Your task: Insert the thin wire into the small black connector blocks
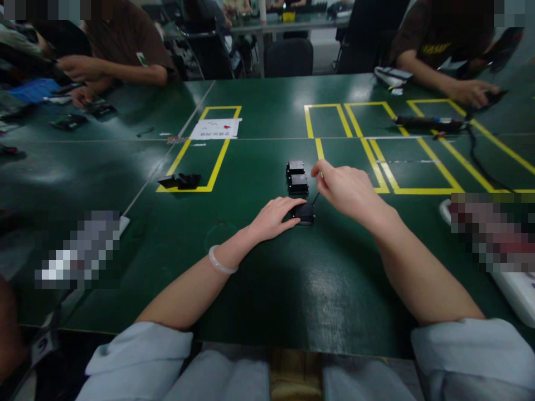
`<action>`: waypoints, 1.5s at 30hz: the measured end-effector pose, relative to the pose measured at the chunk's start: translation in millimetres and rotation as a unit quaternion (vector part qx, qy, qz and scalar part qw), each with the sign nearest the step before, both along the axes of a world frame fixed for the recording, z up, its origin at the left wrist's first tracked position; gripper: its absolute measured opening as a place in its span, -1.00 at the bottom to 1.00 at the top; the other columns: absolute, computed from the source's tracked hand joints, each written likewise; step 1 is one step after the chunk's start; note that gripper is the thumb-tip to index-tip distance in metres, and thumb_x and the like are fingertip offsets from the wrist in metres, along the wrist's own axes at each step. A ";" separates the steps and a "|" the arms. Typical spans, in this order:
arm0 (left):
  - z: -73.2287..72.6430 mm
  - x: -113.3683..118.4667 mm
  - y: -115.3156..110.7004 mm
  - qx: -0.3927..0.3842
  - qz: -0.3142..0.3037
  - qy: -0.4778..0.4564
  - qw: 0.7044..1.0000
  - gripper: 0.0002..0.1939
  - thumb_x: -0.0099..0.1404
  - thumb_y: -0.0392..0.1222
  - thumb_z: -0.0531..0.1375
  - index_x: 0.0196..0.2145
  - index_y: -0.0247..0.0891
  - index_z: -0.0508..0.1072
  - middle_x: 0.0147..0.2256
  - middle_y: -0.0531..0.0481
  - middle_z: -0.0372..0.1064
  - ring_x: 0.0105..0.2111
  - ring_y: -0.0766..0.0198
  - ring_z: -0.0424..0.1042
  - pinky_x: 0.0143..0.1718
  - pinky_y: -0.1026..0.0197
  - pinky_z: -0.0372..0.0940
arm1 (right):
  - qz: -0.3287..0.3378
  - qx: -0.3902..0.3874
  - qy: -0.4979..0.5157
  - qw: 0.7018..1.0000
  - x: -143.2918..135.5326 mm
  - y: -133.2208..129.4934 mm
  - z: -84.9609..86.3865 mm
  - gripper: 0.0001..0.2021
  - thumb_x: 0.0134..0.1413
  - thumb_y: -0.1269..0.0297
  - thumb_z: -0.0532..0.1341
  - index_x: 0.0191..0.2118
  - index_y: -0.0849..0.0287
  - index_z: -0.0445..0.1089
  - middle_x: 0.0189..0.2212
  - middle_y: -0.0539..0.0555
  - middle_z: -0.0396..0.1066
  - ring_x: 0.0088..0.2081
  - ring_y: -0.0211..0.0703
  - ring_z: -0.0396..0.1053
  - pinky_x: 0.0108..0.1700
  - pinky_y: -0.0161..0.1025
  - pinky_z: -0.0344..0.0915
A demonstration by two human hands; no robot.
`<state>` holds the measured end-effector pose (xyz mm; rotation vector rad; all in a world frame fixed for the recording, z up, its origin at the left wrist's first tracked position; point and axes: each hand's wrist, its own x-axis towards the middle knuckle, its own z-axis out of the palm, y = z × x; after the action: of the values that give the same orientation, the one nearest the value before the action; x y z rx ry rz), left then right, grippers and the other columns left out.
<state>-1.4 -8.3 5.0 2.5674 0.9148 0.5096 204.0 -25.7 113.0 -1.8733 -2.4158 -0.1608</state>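
Note:
A small black block (304, 214) lies on the green table, its left side held between the thumb and fingers of my left hand (276, 218), which wears a pale bracelet on the wrist. My right hand (343, 186) is closed in a pinch around a thin dark tool (316, 198). The tool slants down, its lower end at or near the block's upper right edge; exact contact is too small to tell. Just beyond, two similar black blocks stand in a row, the nearer one (298, 181) just in front of the farther one (296, 166).
Yellow tape outlines mark the green table (259, 301). Black parts (179, 181) and a white paper (216, 128) lie left. Blurred-out devices sit at both sides. A black tool with a cable (430, 122) lies right. Two people work across the table.

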 end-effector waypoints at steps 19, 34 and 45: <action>1.5 0.4 -1.8 -0.008 0.004 -0.007 1.000 -0.52 0.43 -0.03 0.11 0.25 -0.16 0.24 0.06 -0.14 0.38 0.01 0.05 0.35 0.03 0.04 0.25 | -0.023 0.022 0.016 0.999 2.3 -2.5 -3.0 -0.57 0.37 0.10 -0.17 -0.03 0.17 0.36 -0.32 0.18 0.54 -0.34 -0.04 0.46 -0.43 -0.22 -0.09; 1.1 0.9 -1.3 -0.011 0.001 -0.010 1.000 -0.52 0.44 -0.06 0.11 0.25 -0.20 0.24 0.07 -0.15 0.38 0.02 0.06 0.35 0.04 0.05 0.25 | -0.023 0.020 0.019 0.999 2.6 -2.1 -5.4 -0.63 0.35 0.17 -0.13 0.01 0.15 0.33 -0.31 0.17 0.55 -0.34 -0.03 0.45 -0.42 -0.22 -0.10; 2.0 0.3 -2.3 -0.016 0.005 -0.006 1.000 -0.52 0.44 -0.04 0.10 0.25 -0.18 0.24 0.07 -0.15 0.38 0.02 0.05 0.35 0.04 0.03 0.25 | -0.017 0.012 0.025 0.999 3.2 -1.6 -5.2 -0.66 0.34 0.19 -0.11 0.01 0.13 0.32 -0.30 0.16 0.55 -0.35 -0.05 0.44 -0.42 -0.22 -0.08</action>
<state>-1.1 -10.6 6.9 2.5289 0.9255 0.5086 207.1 -27.3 107.7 -1.8853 -2.3402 -0.1426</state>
